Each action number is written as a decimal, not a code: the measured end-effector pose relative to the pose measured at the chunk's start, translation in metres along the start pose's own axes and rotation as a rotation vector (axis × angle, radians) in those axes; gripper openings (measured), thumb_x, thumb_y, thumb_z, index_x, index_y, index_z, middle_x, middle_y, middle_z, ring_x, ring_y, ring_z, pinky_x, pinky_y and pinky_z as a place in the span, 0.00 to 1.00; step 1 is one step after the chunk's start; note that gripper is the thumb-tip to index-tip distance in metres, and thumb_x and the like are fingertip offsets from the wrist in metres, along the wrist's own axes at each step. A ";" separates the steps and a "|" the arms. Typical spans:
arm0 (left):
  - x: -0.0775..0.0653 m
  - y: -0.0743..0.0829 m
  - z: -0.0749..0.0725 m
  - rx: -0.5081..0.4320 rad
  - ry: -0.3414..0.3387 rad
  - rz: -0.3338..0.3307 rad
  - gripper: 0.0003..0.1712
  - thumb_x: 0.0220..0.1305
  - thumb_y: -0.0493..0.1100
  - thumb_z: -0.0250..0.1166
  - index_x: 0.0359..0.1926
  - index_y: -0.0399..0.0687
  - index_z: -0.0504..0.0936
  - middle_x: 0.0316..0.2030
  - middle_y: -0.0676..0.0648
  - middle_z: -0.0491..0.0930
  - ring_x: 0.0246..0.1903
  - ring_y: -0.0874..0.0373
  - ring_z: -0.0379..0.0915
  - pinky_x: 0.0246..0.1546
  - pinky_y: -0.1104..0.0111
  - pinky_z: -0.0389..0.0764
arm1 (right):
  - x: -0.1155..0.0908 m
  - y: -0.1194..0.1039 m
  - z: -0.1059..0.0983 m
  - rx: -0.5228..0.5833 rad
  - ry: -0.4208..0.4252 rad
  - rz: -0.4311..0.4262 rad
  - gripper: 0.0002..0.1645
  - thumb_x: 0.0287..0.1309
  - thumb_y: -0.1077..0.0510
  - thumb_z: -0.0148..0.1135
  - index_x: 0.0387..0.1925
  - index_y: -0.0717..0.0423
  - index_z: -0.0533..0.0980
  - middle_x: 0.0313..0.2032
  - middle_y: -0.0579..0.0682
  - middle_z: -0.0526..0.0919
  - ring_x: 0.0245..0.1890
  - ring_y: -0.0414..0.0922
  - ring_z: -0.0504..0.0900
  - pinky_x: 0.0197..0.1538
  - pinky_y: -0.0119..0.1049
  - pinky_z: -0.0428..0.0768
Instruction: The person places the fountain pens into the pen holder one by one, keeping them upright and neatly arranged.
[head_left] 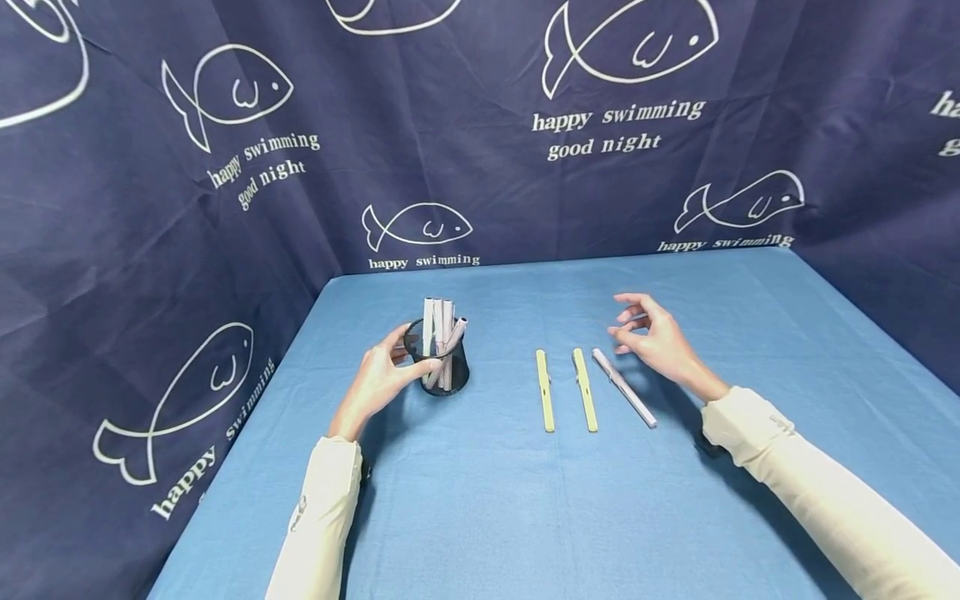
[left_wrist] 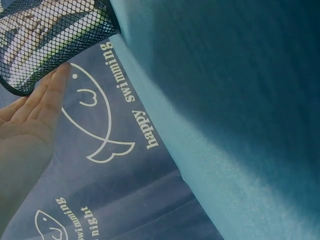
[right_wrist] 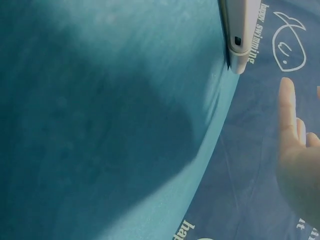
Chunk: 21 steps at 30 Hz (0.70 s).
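My left hand [head_left: 378, 379] grips a black mesh pen holder [head_left: 459, 382], with the thumb along its near side and the fingers at its far left. Several pale pens [head_left: 439, 321] stand in the holder, one leaning to the right. The left wrist view shows fingers [left_wrist: 47, 97] against the mesh wall. My right hand [head_left: 662, 342] hovers empty with its fingers loosely bent. Just below its fingertips lies a pale pinkish pen [head_left: 628, 392], slanted on the table. Left of that pen lie two yellow pens [head_left: 546, 396], roughly parallel and pointing away from me.
A blue cloth [head_left: 480, 500] covers the table. Dark blue curtains [head_left: 495, 167] printed with white fish and lettering hang behind it and at both sides. The right wrist view shows the pale pen [right_wrist: 242, 27] close up on the cloth.
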<state>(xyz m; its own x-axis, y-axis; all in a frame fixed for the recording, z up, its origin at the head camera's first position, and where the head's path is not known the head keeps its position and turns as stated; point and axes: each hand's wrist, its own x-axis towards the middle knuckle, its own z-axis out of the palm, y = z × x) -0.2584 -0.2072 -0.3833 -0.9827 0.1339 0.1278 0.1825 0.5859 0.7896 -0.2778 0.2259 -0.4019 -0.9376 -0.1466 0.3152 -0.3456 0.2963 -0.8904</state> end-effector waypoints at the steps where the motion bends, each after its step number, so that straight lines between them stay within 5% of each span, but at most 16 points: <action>1: 0.000 0.000 0.000 -0.001 0.002 0.003 0.51 0.59 0.54 0.78 0.77 0.41 0.64 0.66 0.35 0.74 0.62 0.38 0.75 0.62 0.49 0.76 | 0.000 0.001 -0.001 0.001 -0.008 0.005 0.35 0.66 0.71 0.64 0.71 0.70 0.64 0.47 0.66 0.71 0.39 0.40 0.80 0.38 0.45 0.89; 21: 0.000 0.000 -0.001 0.020 -0.001 -0.004 0.54 0.58 0.56 0.78 0.78 0.41 0.63 0.67 0.32 0.72 0.62 0.38 0.75 0.62 0.49 0.76 | -0.002 -0.001 -0.009 -0.075 -0.186 0.155 0.36 0.70 0.66 0.62 0.73 0.71 0.60 0.50 0.66 0.71 0.49 0.64 0.80 0.43 0.44 0.88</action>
<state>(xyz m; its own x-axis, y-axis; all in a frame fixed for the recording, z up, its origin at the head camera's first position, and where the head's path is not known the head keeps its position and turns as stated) -0.2585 -0.2081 -0.3825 -0.9835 0.1321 0.1239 0.1790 0.6026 0.7777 -0.2761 0.2340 -0.3984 -0.9591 -0.2629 0.1050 -0.2066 0.3965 -0.8945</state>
